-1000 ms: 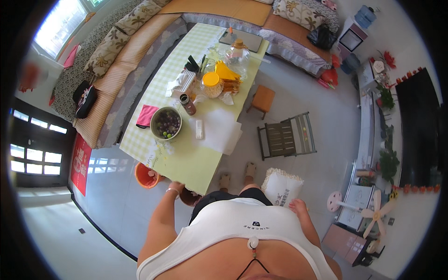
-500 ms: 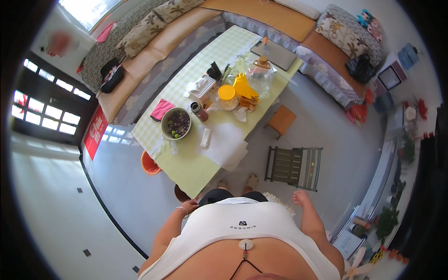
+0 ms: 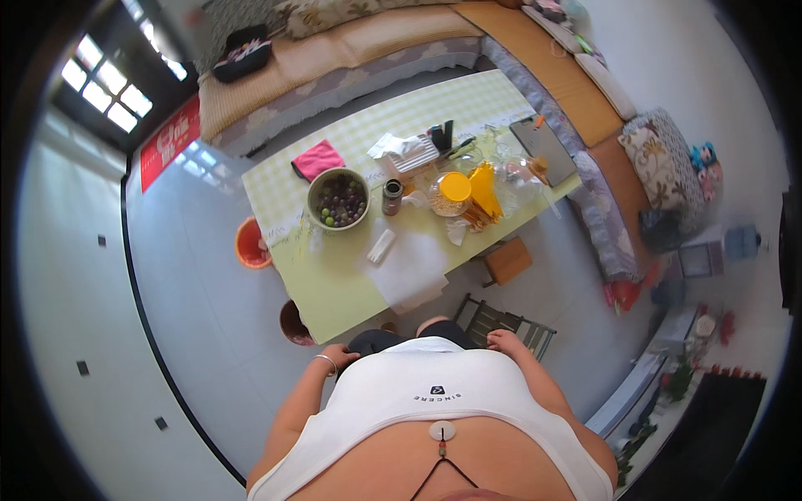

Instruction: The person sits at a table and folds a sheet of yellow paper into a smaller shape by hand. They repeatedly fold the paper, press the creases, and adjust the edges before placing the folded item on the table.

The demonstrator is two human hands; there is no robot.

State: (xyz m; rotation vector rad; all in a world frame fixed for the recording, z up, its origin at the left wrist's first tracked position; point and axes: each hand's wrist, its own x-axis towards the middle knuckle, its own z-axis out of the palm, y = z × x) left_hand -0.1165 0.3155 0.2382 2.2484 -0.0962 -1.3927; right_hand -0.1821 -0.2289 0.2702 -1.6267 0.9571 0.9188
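Left hand (image 3: 338, 357), a bangle at its wrist, rests empty against the person's hip with fingers loosely curled, just off the near corner of the table (image 3: 334, 284). Right hand (image 3: 507, 341) hangs empty at the other hip, fingers loosely bent, directly above a dark slatted stool (image 3: 510, 324) on the floor. Neither hand touches anything on the table. Nearest the hands, at the table's near edge, a white paper (image 3: 409, 269) overhangs the edge, with a small white packet (image 3: 382, 246) beside it. Further in, toward the left edge, stands a bowl (image 3: 338, 199) of dark and green fruit, a pink cloth (image 3: 317, 159) beyond it. A dark can (image 3: 392, 197) stands just right of the bowl. Mid-table: a jar with an orange lid (image 3: 451, 192) and a yellow pack (image 3: 485, 190) touching it. A tablet (image 3: 543, 149) lies at the far right corner. An orange bucket (image 3: 253, 243) stands on the floor off the left edge; a wooden stool (image 3: 508, 260) sits off the near edge.
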